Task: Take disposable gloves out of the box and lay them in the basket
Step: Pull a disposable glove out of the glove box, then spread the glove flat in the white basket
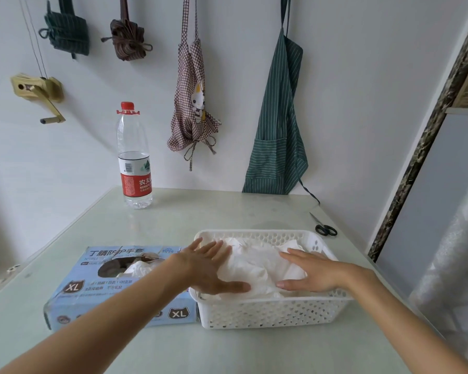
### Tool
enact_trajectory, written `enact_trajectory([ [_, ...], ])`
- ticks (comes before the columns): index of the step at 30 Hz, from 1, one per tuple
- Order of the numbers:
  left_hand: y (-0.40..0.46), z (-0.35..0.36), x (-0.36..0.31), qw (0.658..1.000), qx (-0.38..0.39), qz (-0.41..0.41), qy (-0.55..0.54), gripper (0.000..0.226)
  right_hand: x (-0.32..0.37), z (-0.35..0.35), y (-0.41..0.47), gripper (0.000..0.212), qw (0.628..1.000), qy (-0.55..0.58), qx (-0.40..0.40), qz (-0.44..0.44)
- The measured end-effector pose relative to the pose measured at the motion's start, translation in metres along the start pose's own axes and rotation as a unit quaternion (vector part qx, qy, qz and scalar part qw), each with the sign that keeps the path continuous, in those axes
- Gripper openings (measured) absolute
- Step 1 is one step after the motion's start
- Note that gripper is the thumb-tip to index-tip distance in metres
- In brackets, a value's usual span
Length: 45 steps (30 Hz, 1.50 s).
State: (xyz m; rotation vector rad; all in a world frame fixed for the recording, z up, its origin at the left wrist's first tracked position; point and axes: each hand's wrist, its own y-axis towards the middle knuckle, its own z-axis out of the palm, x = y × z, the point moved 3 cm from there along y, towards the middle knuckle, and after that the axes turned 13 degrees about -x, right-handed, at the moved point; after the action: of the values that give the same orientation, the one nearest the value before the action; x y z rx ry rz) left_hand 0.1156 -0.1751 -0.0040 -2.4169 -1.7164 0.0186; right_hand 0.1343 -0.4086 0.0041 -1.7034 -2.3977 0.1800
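Gloves: crumpled white disposable gloves (257, 261) piled in white perforated plastic basket (276, 311)
Left hand (210, 268): fingers straight, flat on pile
Right hand (312, 271): fingers straight, pressing pile
Box: pale blue cardboard glove box (92, 290) touching basket's left side

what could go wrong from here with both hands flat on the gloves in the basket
1. The gloves are heaped near the rim of the basket; when the left hand and right hand lift off, the pile may spring up and spill over.
2. A glove could cling to a palm and get dragged out.
3. The left forearm crosses the box, where a glove sticks out of the opening; pulling back might snag it or nudge the box.
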Motion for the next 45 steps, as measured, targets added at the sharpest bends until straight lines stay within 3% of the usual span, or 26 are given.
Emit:
enact_trajectory([
  [7,0.002,0.004,-0.010,0.996,0.009,-0.011,0.092,0.107,-0.004,0.010,0.009,0.093,1.000,-0.028,-0.003,-0.008],
  [11,-0.004,-0.005,-0.007,0.998,-0.035,-0.010,0.056,0.107,-0.007,-0.002,0.001,0.099,0.995,0.071,-0.061,-0.021],
  [14,-0.017,-0.012,0.000,0.996,-0.068,-0.014,0.052,0.102,-0.014,-0.010,-0.009,0.075,0.960,0.233,-0.156,-0.008],
  [17,-0.031,-0.017,0.012,0.996,-0.094,0.004,0.011,0.092,-0.005,-0.014,-0.011,0.054,0.954,0.196,-0.226,0.007],
  [21,-0.061,-0.032,0.073,0.961,-0.254,-0.045,-0.102,0.058,0.051,-0.029,-0.011,0.033,0.927,0.225,-0.297,-0.047],
  [27,-0.111,0.019,0.153,0.958,-0.195,-0.161,-0.134,0.056,0.163,-0.023,0.014,0.022,0.913,0.176,-0.338,-0.149],
  [30,-0.116,0.043,0.160,0.933,-0.242,-0.193,-0.184,0.058,0.209,-0.011,0.034,0.028,0.919,0.156,-0.326,-0.156],
  [34,-0.118,0.059,0.168,0.913,-0.273,-0.209,-0.221,0.078,0.244,0.007,0.052,0.028,0.943,0.137,-0.259,-0.161],
  [36,-0.118,0.060,0.169,0.914,-0.271,-0.212,-0.217,0.081,0.244,0.004,0.058,0.019,0.936,0.190,-0.261,-0.139],
  [39,-0.116,0.062,0.170,0.918,-0.265,-0.203,-0.215,0.113,0.231,-0.010,0.063,0.013,0.907,0.288,-0.290,-0.100],
  [40,-0.116,0.062,0.171,0.920,-0.259,-0.202,-0.214,0.111,0.230,-0.012,0.063,0.015,0.919,0.271,-0.263,-0.112],
  [42,-0.115,0.061,0.171,0.923,-0.254,-0.203,-0.207,0.079,0.232,-0.011,0.061,0.016,0.934,0.257,-0.209,-0.132],
  [45,-0.114,0.060,0.169,0.931,-0.248,-0.207,-0.172,0.062,0.226,-0.021,0.060,0.014,0.888,0.367,-0.261,-0.093],
])
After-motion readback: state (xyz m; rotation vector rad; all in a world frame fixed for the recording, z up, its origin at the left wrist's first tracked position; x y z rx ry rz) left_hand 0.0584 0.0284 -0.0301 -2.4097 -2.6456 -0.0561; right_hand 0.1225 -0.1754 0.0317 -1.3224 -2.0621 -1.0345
